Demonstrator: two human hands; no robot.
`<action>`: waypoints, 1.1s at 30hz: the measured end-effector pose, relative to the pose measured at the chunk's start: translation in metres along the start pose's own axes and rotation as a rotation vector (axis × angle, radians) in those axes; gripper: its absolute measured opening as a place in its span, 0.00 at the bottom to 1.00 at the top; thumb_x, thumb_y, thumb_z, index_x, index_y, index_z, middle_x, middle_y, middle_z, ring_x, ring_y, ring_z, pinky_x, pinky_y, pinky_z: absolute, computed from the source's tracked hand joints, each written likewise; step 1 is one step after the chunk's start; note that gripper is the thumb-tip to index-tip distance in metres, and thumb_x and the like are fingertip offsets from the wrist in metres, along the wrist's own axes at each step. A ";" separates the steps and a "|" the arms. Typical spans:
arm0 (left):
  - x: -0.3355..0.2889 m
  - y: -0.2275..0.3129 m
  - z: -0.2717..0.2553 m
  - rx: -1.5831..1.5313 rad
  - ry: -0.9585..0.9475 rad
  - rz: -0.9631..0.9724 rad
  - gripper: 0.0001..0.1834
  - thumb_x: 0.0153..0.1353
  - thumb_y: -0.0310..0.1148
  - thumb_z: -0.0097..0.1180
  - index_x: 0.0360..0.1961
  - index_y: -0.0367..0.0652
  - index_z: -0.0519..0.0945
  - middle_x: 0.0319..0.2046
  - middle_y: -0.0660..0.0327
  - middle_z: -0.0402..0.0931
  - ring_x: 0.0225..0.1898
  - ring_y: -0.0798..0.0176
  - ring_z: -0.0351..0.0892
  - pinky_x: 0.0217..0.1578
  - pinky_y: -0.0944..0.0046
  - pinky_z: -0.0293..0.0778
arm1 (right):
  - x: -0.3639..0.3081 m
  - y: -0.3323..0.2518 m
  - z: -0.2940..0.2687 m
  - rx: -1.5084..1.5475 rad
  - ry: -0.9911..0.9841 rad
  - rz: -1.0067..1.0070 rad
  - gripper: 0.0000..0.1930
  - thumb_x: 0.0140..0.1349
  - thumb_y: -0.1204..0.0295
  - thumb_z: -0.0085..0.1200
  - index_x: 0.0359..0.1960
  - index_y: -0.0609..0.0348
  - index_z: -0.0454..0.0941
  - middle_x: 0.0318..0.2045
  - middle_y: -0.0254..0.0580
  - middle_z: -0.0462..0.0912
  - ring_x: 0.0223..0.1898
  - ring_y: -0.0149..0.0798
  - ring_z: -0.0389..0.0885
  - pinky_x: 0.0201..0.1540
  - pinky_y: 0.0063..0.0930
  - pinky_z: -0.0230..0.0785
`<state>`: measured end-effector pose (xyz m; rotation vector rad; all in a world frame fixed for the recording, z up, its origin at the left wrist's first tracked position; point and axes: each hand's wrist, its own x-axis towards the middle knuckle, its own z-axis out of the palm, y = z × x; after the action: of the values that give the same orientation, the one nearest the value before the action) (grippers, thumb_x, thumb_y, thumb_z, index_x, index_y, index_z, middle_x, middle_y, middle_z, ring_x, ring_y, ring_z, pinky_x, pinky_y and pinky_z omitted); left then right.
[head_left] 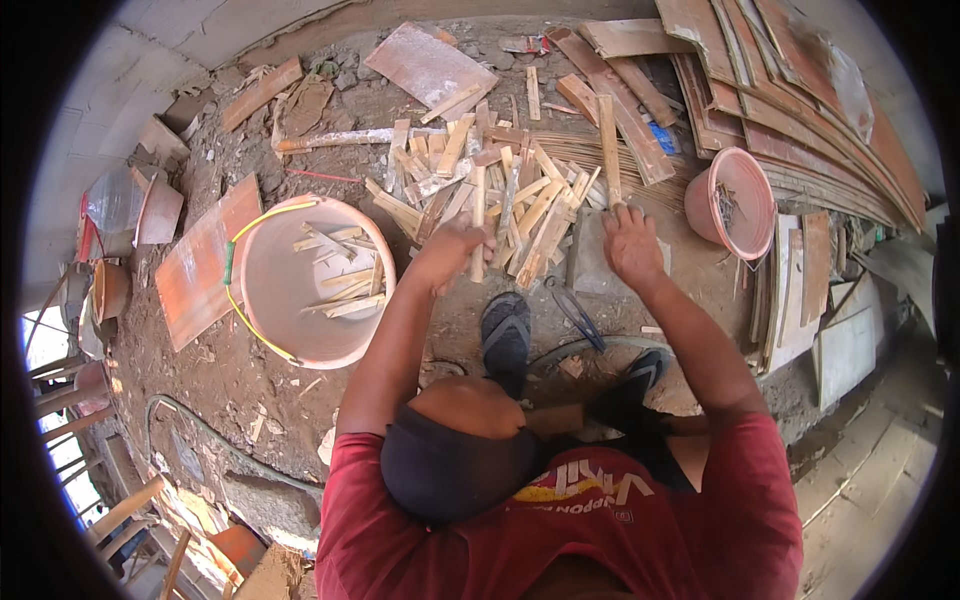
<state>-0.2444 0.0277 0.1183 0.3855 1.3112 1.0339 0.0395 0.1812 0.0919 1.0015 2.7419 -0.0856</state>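
My left hand (pixel 457 250) is closed round a short wooden stick (pixel 478 215), held upright in the picture beside the pile of wood offcuts (pixel 535 215). My right hand (pixel 632 243) grips the lower end of a longer wooden strip (pixel 608 140) over a grey concrete block (pixel 588 262). Part of the block is hidden by this hand. On the ground between my arms, close to the block, lies a pair of dark pincers (pixel 577 315).
At left stands a large pale bucket (pixel 262 290) with several wood pieces inside. A smaller pink bucket (pixel 705 200) sits at right, in front of stacked plywood sheets (pixel 800 110). Loose boards (pixel 432 68) lie on the dirt floor at the back. A hose (pixel 215 440) curves along the near left.
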 end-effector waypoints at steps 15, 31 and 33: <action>-0.006 -0.015 0.015 0.022 -0.098 -0.171 0.10 0.70 0.35 0.50 0.44 0.40 0.69 0.27 0.61 0.71 0.27 0.65 0.73 0.28 0.63 0.74 | 0.172 0.035 -0.018 -0.939 -0.192 -0.252 0.21 0.67 0.63 0.46 0.62 0.43 0.73 0.73 0.37 0.54 0.75 0.48 0.39 0.71 0.67 0.25; -0.035 0.154 0.072 0.800 -0.091 0.124 0.15 0.69 0.36 0.45 0.45 0.33 0.70 0.28 0.61 0.73 0.20 0.68 0.72 0.22 0.64 0.72 | -0.048 0.118 -0.004 0.207 -0.199 0.467 0.16 0.57 0.70 0.54 0.44 0.68 0.78 0.38 0.58 0.84 0.40 0.51 0.85 0.37 0.45 0.77; -0.016 0.163 0.104 1.080 -0.014 0.228 0.17 0.69 0.38 0.45 0.41 0.31 0.74 0.27 0.60 0.74 0.21 0.65 0.75 0.23 0.63 0.73 | -0.098 0.100 -0.003 0.519 -0.021 0.610 0.16 0.57 0.68 0.53 0.42 0.71 0.76 0.31 0.57 0.83 0.30 0.47 0.84 0.29 0.42 0.76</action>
<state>-0.2135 0.1325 0.2781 1.3665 1.7597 0.4039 0.1761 0.1968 0.1187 1.9026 2.3050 -0.7173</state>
